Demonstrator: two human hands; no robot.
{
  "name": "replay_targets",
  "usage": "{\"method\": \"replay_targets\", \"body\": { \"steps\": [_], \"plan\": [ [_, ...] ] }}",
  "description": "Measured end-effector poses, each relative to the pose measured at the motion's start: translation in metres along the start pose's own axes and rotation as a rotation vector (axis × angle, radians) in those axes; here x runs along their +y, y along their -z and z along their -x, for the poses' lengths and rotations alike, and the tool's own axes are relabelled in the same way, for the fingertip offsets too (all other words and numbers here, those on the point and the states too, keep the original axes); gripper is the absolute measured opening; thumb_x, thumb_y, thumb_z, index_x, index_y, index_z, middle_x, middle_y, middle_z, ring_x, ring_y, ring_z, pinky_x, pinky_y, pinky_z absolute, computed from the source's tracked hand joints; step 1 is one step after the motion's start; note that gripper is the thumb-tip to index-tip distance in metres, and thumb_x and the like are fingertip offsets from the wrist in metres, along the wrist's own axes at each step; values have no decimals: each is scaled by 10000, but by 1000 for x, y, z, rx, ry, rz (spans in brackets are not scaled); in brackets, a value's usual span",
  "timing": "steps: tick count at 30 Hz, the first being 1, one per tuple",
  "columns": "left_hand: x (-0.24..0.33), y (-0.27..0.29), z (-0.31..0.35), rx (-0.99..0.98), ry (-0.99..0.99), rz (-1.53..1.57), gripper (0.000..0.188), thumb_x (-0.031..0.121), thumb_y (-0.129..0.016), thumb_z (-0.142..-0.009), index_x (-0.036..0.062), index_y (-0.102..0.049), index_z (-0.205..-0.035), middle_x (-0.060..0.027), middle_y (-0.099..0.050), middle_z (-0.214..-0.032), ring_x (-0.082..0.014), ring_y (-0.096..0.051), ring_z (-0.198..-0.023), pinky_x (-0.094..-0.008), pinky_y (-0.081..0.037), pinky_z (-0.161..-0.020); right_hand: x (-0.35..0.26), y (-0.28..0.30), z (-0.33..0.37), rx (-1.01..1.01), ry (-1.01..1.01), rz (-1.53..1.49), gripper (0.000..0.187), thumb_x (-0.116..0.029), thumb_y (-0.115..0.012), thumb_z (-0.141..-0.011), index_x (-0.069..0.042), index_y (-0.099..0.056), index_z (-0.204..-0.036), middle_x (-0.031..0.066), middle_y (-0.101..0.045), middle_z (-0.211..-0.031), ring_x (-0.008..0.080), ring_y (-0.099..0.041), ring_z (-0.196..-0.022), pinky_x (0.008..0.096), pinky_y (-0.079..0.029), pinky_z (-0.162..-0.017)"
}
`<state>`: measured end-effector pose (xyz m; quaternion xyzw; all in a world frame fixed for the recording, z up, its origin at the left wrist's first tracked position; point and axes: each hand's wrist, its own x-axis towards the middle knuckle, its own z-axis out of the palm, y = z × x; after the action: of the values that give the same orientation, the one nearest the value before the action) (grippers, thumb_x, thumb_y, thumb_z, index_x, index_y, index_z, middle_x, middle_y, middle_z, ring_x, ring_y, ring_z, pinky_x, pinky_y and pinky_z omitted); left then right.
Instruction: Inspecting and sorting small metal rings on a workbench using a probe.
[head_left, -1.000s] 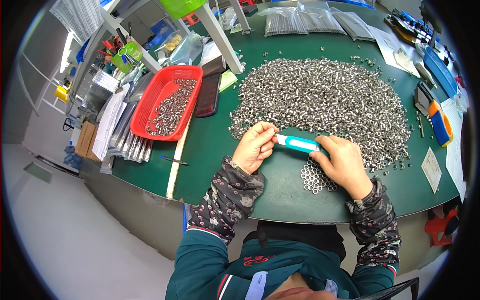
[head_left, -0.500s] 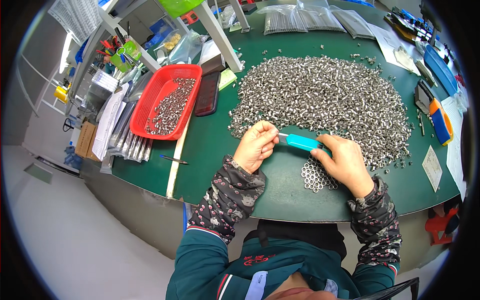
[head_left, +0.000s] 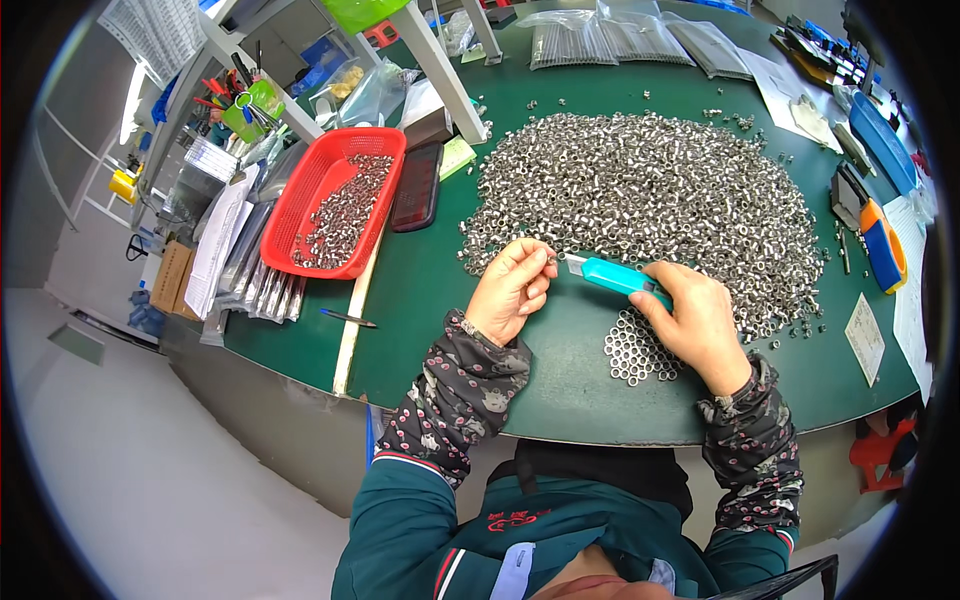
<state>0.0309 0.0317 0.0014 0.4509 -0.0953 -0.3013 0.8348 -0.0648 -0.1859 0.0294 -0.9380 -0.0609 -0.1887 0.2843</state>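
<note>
Left hand (head_left: pixel 510 290) pinches a metal ring (head_left: pixel 553 258); right hand (head_left: pixel 692 318) grips a teal cutter (head_left: pixel 612 276), blade (head_left: pixel 574 264) beside it. Beyond lies a ring heap (head_left: pixel 640 190); a phone (head_left: pixel 416 188) separates it from a red basket (head_left: pixel 283 225).

A green desk (head_left: pixel 570 410), its front edge bowed, fills the centre of the frame. Pale metal legs of a stand (head_left: pixel 440 75) come down on it left of top centre. At upper left, a grey wall (head_left: pixel 70 160) and a bright white light strip (head_left: pixel 132 105); pale floor (head_left: pixel 150 460) spreads lower left, a red stool (head_left: pixel 873 455) lower right.
</note>
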Motion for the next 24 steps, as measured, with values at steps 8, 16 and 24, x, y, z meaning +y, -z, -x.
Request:
{"method": "replay_targets", "body": {
  "steps": [8, 16, 24],
  "plan": [
    [0, -6, -1, 103, -31, -120, 113, 93, -524, -893, 33, -518, -988, -55, -570, -808, -18, -375, -494, -134, -260, -371, 0, -1, 1, -29, 5, 4, 254, -272, -636, -765, -53, -604, -890, 116, -598, -702, 302, -589, -609, 398, -452, -540],
    [-1, -1, 0, 47, -12, -97, 108, 111, -522, -897, 32, -534, -970, -39, -561, -784, -15, -369, -480, -135, -256, -369, -3, -2, 1, -77, -13, -24, 261, -292, -614, -786, -49, -608, -883, 121, -599, -701, 306, -592, -608, 403, -458, -549],
    [-1, -3, 0, 39, -25, -114, 97, 102, -541, -885, 36, -528, -955, -43, -565, -783, -14, -369, -477, -136, -250, -368, -2, -3, 1, -111, -34, -46, 268, -305, -595, -804, -48, -601, -881, 128, -602, -696, 319, -594, -619, 417, -457, -571]
  ]
}}
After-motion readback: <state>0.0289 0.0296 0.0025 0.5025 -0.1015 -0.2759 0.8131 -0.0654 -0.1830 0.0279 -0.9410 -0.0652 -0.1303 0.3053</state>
